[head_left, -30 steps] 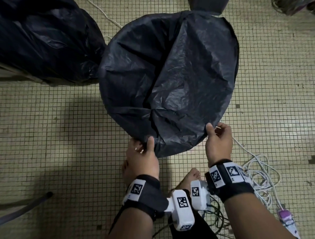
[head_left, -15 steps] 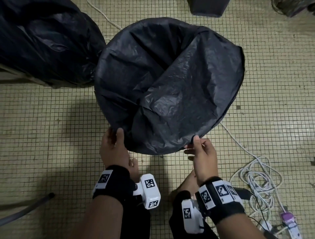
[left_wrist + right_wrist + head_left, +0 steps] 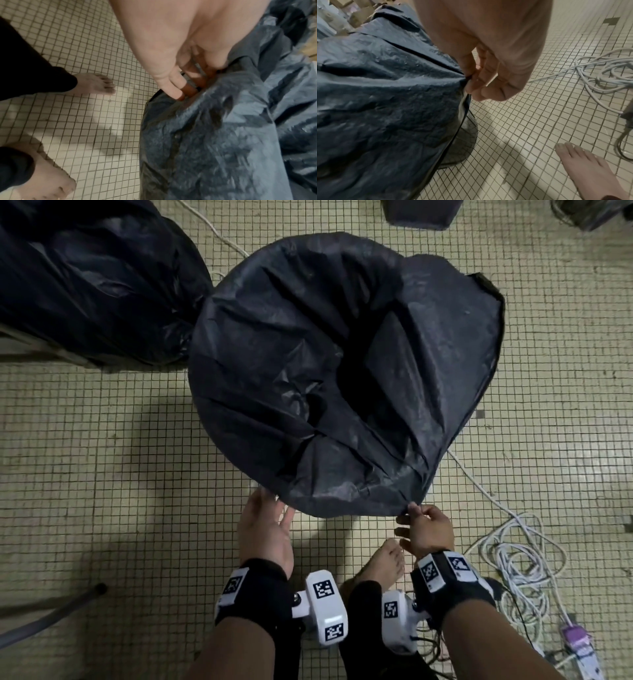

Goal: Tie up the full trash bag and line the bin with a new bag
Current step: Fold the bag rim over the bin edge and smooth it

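Note:
A new black bag (image 3: 342,378) lies spread open over the bin, which it hides almost fully. Its near edge hangs toward me. My left hand (image 3: 275,503) is at the near left of that edge. In the left wrist view its straight fingers (image 3: 175,93) touch the bag (image 3: 223,135) and slip under the fold, while the thumb stays off the plastic. My right hand (image 3: 411,510) pinches the near right corner of the edge between thumb and forefinger, seen close in the right wrist view as right hand (image 3: 471,81) on bag (image 3: 385,108). The full black trash bag (image 3: 85,285) sits at the back left.
The floor is small pale tiles. A coil of white cable (image 3: 513,559) and a power strip (image 3: 579,642) lie to the right. A dark box (image 3: 421,213) stands beyond the bin. My bare foot (image 3: 380,563) is just below the hands. A dark rod (image 3: 51,611) lies at lower left.
The bag's mouth has spread wider over the bin. Both hands slid down the near edge toward me. The left thumb has come off the plastic, and the right hand still pinches it.

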`<control>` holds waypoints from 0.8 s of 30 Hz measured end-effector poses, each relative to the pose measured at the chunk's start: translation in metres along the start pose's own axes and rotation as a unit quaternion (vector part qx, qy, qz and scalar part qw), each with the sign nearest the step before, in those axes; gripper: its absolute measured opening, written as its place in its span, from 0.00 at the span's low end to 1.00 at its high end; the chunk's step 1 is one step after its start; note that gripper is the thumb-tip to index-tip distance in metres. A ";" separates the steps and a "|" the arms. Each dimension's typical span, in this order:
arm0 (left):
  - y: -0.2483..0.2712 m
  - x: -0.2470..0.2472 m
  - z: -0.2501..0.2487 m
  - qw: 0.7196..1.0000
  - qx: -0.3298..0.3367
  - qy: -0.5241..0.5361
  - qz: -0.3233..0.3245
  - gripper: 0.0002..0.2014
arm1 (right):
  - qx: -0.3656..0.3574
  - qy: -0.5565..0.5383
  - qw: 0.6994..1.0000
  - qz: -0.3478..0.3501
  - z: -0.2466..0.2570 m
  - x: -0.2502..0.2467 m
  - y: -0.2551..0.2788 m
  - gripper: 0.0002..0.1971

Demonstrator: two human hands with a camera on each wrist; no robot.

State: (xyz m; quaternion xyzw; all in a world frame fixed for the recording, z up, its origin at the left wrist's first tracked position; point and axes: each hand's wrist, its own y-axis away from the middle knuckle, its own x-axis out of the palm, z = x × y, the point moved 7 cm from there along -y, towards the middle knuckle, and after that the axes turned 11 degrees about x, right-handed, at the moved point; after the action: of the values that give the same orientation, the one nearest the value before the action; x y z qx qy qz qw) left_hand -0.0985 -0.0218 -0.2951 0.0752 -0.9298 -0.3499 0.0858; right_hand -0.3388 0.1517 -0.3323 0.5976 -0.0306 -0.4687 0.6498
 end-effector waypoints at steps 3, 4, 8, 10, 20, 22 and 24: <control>-0.007 -0.004 0.003 0.999 0.000 -0.029 -0.012 0.05 | -0.003 -0.023 0.999 -0.021 0.010 -0.001 0.003 0.07; -0.010 -0.009 0.005 0.998 -0.007 -0.053 -0.030 0.06 | -0.020 -0.027 0.998 -0.047 0.016 -0.005 0.007 0.06; -0.025 -0.042 0.013 0.980 -0.031 -0.155 -0.123 0.06 | -0.103 -0.055 0.989 -0.086 0.039 -0.013 0.031 0.07; -0.030 -0.044 0.012 0.981 -0.028 -0.150 -0.116 0.04 | -0.126 -0.081 0.987 -0.062 0.050 -0.011 0.041 0.07; 0.009 0.007 0.010 0.975 0.111 -0.192 0.004 0.33 | -0.211 -0.122 0.970 -0.011 0.111 -0.014 0.047 0.17; 0.009 0.013 0.004 0.956 0.154 -0.249 0.023 0.20 | -0.203 -0.139 0.969 0.001 0.112 -0.013 0.046 0.12; 0.006 0.012 -0.002 0.948 0.157 -0.277 0.027 0.17 | -0.204 -0.140 0.969 0.000 0.109 -0.014 0.047 0.09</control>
State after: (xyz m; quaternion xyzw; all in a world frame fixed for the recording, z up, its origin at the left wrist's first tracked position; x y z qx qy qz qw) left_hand -0.1104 -0.0213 -0.2878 -0.0371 -0.9619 -0.2038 -0.1785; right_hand -0.3847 0.0719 -0.2563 0.3808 -0.0254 -0.5439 0.7474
